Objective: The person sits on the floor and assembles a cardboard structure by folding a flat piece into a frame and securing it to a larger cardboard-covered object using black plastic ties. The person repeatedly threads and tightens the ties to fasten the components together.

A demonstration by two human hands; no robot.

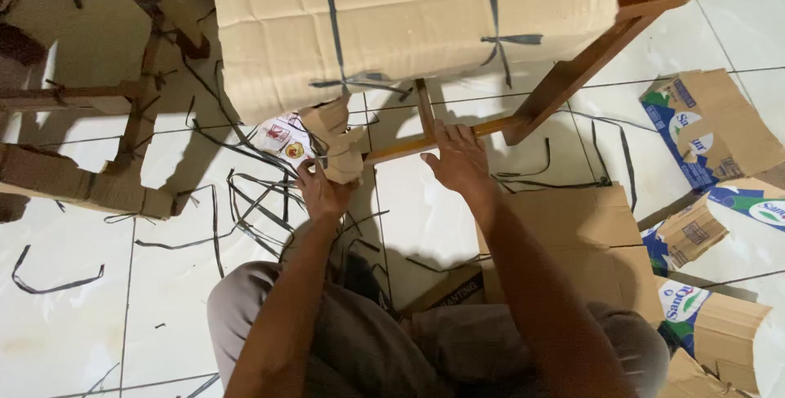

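A wooden chair, its seat wrapped in brown cardboard (409, 22) and bound with dark plastic straps, stands in front of me. My left hand (320, 189) grips a piece of cardboard wrapping (342, 148) around the chair's near-left leg. My right hand (459, 159) rests on the bare wooden crossbar (409, 147) between the legs, fingers curled over it. A bare reddish wooden leg (572, 75) slants down at the right.
Several cut black plastic straps (245, 193) litter the white tile floor. Another cardboard-wrapped chair frame (90, 185) stands at left. Flattened cardboard sheets (589, 234) and printed box pieces (703, 128) lie to the right. My knees fill the bottom.
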